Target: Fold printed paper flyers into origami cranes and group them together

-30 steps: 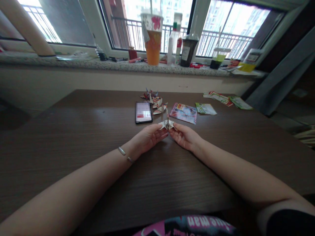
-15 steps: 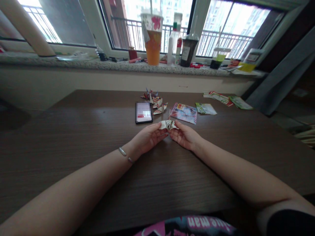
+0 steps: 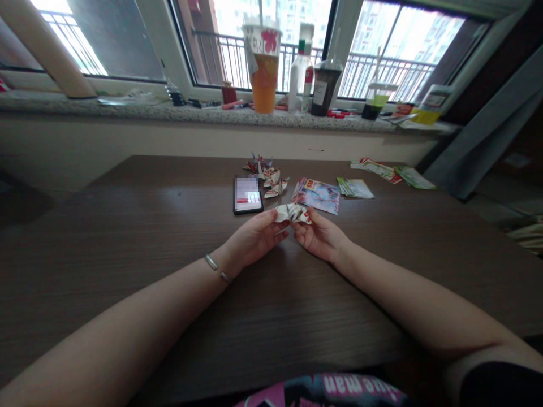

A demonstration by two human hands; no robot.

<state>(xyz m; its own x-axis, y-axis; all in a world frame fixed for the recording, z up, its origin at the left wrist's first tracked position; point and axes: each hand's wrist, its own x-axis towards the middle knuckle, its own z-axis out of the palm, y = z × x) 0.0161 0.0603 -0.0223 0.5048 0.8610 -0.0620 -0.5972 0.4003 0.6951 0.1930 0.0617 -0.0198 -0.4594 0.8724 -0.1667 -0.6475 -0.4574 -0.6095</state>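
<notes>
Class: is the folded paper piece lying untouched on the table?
No, the left hand and right hand both pinch the folded paper piece between their fingertips.

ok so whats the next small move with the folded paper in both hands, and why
Probably ease the two ends gently apart to spread the fold. The left hand and right hand each pinch one end of the folded paper over the table, and it looks much like the folded pieces beside the phone.
</notes>
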